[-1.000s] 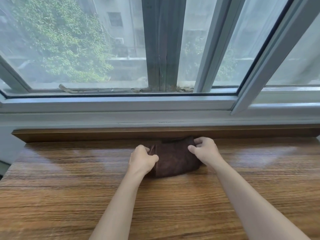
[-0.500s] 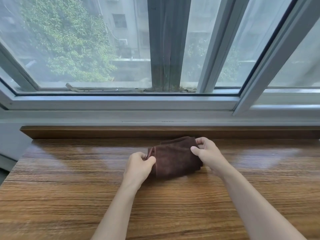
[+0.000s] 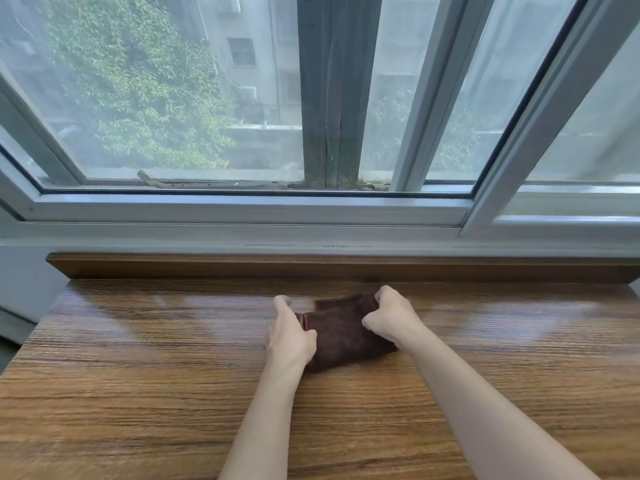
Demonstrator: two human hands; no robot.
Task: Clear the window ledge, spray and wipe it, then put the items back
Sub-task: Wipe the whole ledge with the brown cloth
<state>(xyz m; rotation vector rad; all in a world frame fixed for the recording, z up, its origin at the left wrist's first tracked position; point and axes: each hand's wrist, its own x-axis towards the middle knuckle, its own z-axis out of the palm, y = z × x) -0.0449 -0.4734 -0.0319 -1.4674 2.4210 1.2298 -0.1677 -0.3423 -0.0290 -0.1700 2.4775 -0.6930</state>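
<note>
Cloth (image 3: 346, 336), brown and folded, lies on my wooden ledge (image 3: 138, 375), right hand (image 3: 389, 317) clenched around its far edge, left hand (image 3: 289, 336) resting released beside it.

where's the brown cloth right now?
Head view: the brown cloth lies folded on the wooden ledge, centre frame, near the back rail, between the left hand and the right hand, which grips its right edge.

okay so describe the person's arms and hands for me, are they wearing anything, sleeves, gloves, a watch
Both arms are bare as far as the picture shows: no sleeves in view. The left hand and right hand wear no gloves; no watch, bracelet or ring shows.
</note>
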